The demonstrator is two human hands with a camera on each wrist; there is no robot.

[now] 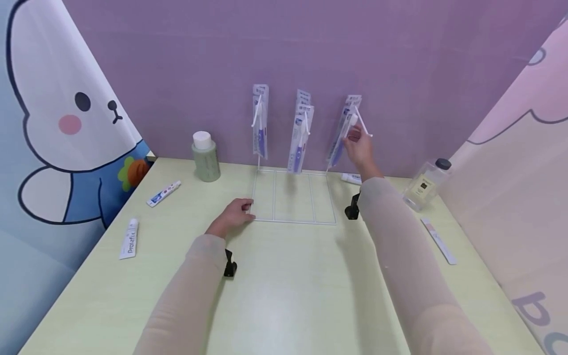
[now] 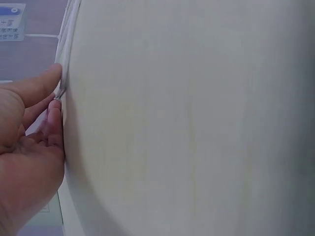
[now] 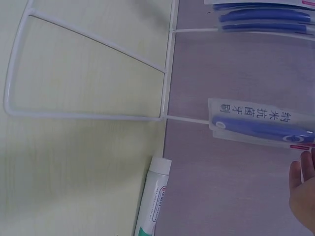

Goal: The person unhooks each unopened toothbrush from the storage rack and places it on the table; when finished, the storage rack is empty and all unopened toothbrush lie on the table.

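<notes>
A white wire display rack (image 1: 293, 222) stands at the back of the table, its flat base toward me. Packaged toothbrushes hang from its hooks: a left pack (image 1: 260, 123), middle packs (image 1: 299, 143) and right packs (image 1: 337, 143). My left hand (image 1: 233, 215) pinches the base's front left corner; in the left wrist view, thumb and fingers (image 2: 55, 110) meet on the wire. Up at the right hook, my right hand (image 1: 361, 154) holds a packaged toothbrush (image 3: 261, 128) by its side. In the right wrist view only some fingers (image 3: 306, 169) show at the edge.
Left of the rack are a green bottle (image 1: 206, 162), a small toothpaste tube (image 1: 163, 193) and a Protafix tube (image 1: 129, 239). Another tube (image 3: 153, 196) lies behind my right wrist. A clear bottle with a black cap (image 1: 427, 185) and a flat strip (image 1: 438, 240) are at right.
</notes>
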